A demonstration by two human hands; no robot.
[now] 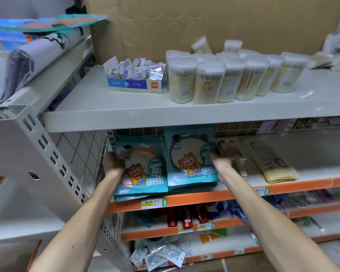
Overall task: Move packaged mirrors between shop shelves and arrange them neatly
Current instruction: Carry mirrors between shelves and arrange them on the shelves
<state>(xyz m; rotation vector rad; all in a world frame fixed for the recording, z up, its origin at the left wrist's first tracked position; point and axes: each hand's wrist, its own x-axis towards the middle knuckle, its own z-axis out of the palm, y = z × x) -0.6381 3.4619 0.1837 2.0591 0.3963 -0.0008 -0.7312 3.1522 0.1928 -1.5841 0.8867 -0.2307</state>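
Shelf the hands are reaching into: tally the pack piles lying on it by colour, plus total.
Teal mirror-pack piles: 2
Yellow pack pile: 1
Pale pack, partly hidden, too blurred to name: 1
Total: 4

Both hands lie in shadow beneath the upper shelf (165, 118). The left hand (114, 160) at the left mirror pack (143, 173) and the right hand (221, 156) at the right mirror pack (190, 160) are smeared; fingers indistinct, grip undetermined. The upper shelf hides the right mirror pack's top. Price label (153, 203) writing is illegible. Goods at the upper right edge (334, 50) are blurred and cropped.
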